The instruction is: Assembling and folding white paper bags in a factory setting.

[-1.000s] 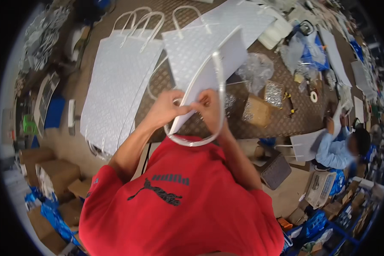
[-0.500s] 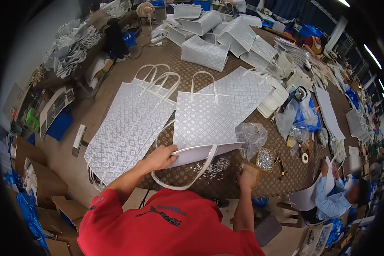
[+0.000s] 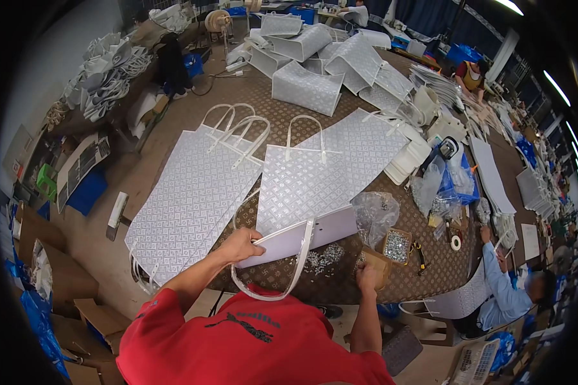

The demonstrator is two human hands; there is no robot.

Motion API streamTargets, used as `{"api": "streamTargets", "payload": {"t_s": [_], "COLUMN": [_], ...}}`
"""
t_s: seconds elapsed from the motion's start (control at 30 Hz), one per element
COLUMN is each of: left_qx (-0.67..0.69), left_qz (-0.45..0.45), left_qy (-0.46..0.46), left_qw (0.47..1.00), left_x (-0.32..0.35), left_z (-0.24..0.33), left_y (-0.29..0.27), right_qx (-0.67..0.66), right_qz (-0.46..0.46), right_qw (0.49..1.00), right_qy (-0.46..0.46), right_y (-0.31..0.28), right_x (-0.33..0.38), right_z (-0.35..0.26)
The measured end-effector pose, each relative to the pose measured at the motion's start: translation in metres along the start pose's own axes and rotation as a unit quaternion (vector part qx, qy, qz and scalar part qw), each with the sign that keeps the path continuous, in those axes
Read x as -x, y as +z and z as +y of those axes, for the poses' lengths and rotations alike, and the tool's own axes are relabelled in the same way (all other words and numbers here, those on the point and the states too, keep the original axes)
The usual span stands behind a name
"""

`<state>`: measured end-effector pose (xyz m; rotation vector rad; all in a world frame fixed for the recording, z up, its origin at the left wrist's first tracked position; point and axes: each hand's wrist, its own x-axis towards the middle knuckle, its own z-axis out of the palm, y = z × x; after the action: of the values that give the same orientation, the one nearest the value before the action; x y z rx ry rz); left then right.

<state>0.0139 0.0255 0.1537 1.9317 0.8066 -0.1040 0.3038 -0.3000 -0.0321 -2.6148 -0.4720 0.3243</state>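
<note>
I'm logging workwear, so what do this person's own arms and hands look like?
The left hand and right hand are ungloved; both forearms are bare. The red sleeves end around the elbows; the red top has a dark animal-shaped print.

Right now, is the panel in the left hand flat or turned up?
Partly turned up: the panel lies flat farther off, but its near end, in the left hand, shows its plain side.

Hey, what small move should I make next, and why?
Perhaps reach into the brown box with your right hand, since that hand is at the box's side and your left hand grips the white bag's raised panel.
</note>
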Motion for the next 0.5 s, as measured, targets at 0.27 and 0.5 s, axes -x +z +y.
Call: {"api": "streamTargets", "payload": {"t_s": [0.27,0.5], "left_qx": [0.238,0.389], "left_qz": [-0.048,-0.047], "left_qy": [-0.04,-0.019], "left_qw": [0.969,0.92], "left_x": [0.001,0.017], "left_z": [-0.016,0.014], "left_y": [-0.001,-0.017], "right_qx": [0.054,-0.057], "right_qz": [0.055,0.107], "right_qw": [0.996,0.993], "right_qy": [-0.033,-0.01], "right_y": [0.0,-0.02], "right_x": [-0.004,0.007], "right_z": [0.018,0.027]}}
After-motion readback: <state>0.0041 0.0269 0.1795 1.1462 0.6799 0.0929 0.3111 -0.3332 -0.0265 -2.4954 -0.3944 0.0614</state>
